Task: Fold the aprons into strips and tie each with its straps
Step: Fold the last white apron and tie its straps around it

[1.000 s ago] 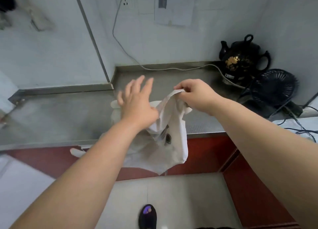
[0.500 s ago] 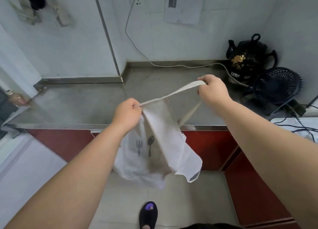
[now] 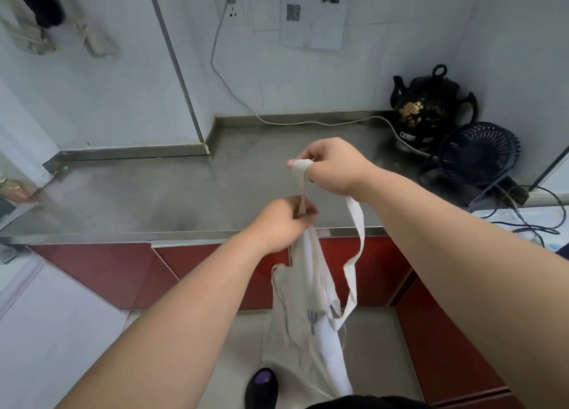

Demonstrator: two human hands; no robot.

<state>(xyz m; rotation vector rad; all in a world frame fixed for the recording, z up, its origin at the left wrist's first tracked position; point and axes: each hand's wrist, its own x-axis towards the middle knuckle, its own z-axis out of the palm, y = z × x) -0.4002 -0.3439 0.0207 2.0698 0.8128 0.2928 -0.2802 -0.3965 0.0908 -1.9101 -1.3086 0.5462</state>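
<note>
L hand (image 3: 283,221) and R hand (image 3: 335,165) both up in head cam: L curled round the bunched top of the apron (image 3: 308,331), R pinching the strap (image 3: 354,254) just above, short run of strap taut btwn them. Apron hangs off L hand in front of the red cabinet (image 3: 92,267), clear of the steel counter (image 3: 184,193); not folded yet, by my read. Rest of strap droops in a long loop from R hand to the cloth. Risks as I see it: loop twists or snags the bunch when I spread it; slack L grip drops the lot on the floor (image 3: 184,362); cords (image 3: 523,224) by the fan (image 3: 477,154) near my R forearm could catch
</note>
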